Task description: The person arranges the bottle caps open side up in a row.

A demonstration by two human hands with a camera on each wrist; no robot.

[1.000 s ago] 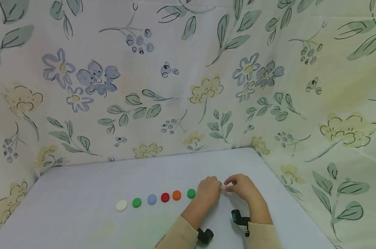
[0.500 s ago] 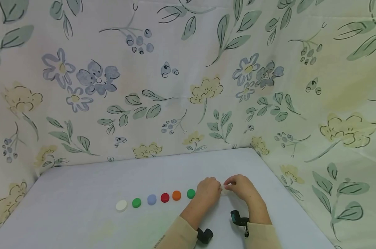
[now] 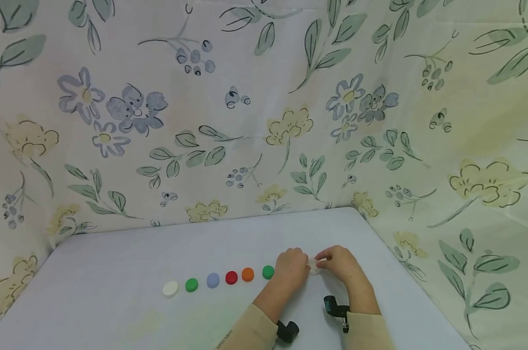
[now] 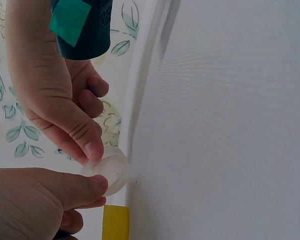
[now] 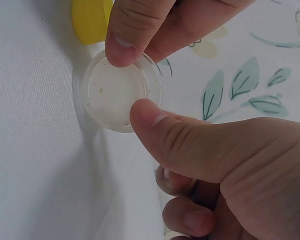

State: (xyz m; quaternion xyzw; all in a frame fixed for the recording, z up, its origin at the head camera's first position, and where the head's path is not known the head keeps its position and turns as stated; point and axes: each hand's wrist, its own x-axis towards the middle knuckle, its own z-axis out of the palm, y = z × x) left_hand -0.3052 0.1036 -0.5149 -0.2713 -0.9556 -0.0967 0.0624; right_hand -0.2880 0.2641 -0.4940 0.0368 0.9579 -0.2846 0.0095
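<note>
A translucent white bottle cap (image 5: 112,90) is held between both hands, its round hollow side showing in the right wrist view. In the head view my left hand (image 3: 292,267) pinches its left side, and my right hand (image 3: 340,262) pinches the right side. Both thumbs lie on the cap's rim in the left wrist view, where the left hand (image 4: 30,200) is below and the right hand (image 4: 55,100) above. A yellow cap (image 5: 90,20) stands close beside the translucent one; the left hand hides it in the head view.
To the left of the hands runs a row of caps on the white table (image 3: 115,311): a white cap (image 3: 170,289), a green cap (image 3: 191,285), a lilac cap (image 3: 213,280), a red cap (image 3: 231,277), an orange cap (image 3: 247,274) and another green cap (image 3: 268,272). Floral cloth (image 3: 246,116) hangs behind.
The right fingers have shifted their hold on the translucent cap, which has turned and shows more of its round shape between the hands. The left hand and the row of caps stay in place.
</note>
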